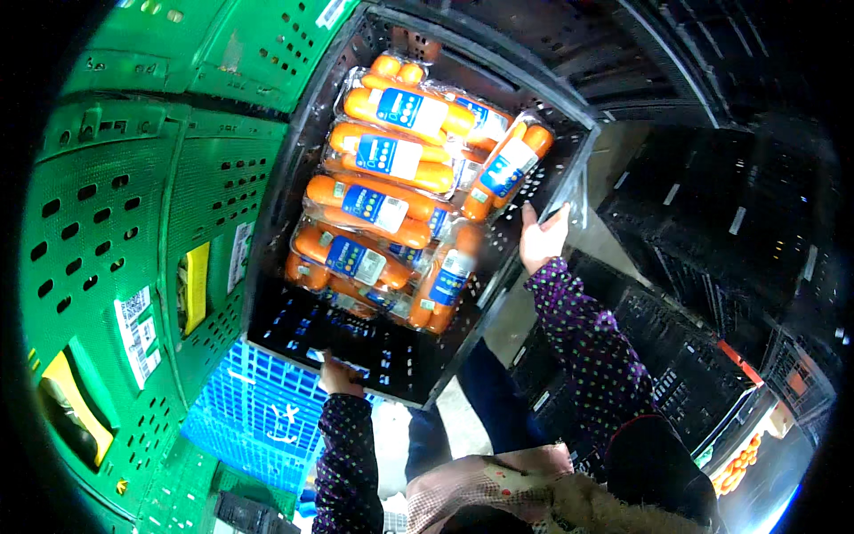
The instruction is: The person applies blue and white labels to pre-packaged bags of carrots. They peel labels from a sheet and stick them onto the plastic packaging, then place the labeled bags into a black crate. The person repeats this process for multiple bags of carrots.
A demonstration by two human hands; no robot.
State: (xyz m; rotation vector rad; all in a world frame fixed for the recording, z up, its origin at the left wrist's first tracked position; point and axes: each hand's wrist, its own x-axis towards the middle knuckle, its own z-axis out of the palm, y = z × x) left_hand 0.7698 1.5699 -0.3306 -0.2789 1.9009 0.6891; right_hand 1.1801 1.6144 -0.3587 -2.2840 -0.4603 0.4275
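Grasped at two sides by bare hands: a black rectangular plastic crate with slotted walls and floor (285, 311), slanted across the view, just beside tall green perforated plastic crates (76, 222) and above a blue latticed plastic crate (267, 418). Inside, toward the far end and middle, a layered load of clear-plastic-wrapped packs of thick orange carrots (391, 160), glossy under the light, with smooth, blunt, rounded ends. Across each upper pack, a blue-and-white label with a row of small coloured dots and a pale barcode patch. Laid crosswise in a column along the left, four packs; turned lengthwise along the right wall, two more; partly hidden beneath, others. Bare black slotted floor at the near end. Left hand (342, 375) curled around the near rim, right hand (543, 238) clasping the right-hand rim, thumb and fingers spread. Impossible to tell, any support under the load.
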